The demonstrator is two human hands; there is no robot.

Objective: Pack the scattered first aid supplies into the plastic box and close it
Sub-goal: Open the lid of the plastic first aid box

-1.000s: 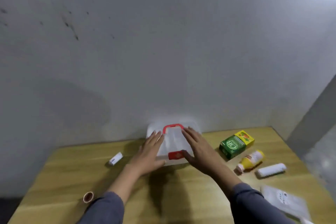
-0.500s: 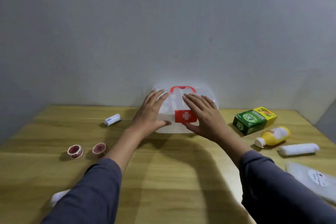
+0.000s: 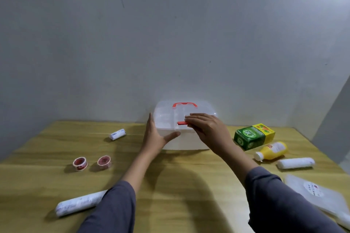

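At the box front, latch: we see right-hand fingertips [image 3: 188, 119] lying on the red latch [image 3: 183, 123], which sticks out flat from the lid edge; we read it as being flipped up.
Right hand [image 3: 209, 130]: fingers together, lightly curled over the latch, pressing rather than clasping anything.
Left hand [image 3: 154, 138]: spread wide, fingers up along the box's left end, thumb across its front lower wall; braces, grips nothing.
Plastic box [image 3: 189, 142]: clear, rounded corners, lid down, red handle [image 3: 184, 104] on top, back against the wall at the far middle of the table [image 3: 170, 185]. We can't tell if anything is inside.
Risk 1: box is light, so we expect a hard pull on the latch to slide or tip it if the left hand eases off.
Risk 2: wall sits right behind the box, so the lid may hit it and not open fully.
Risk 3: sleeves pass low over the table; near roll could get knocked.
Left of box: small white roll [image 3: 117, 134]; nearer us, two red tape rolls [image 3: 91, 162] side by side; nearest, long bandage roll [image 3: 81, 203] touching the left sleeve.
Right of box: green and yellow carton [image 3: 253, 136], yellow bottle [image 3: 271, 150] on its side, white gauze roll [image 3: 295, 163], clear flat pouch [image 3: 316, 193] nearest us.
Progress: we judge nothing packed yet; all supplies lie outside the box.
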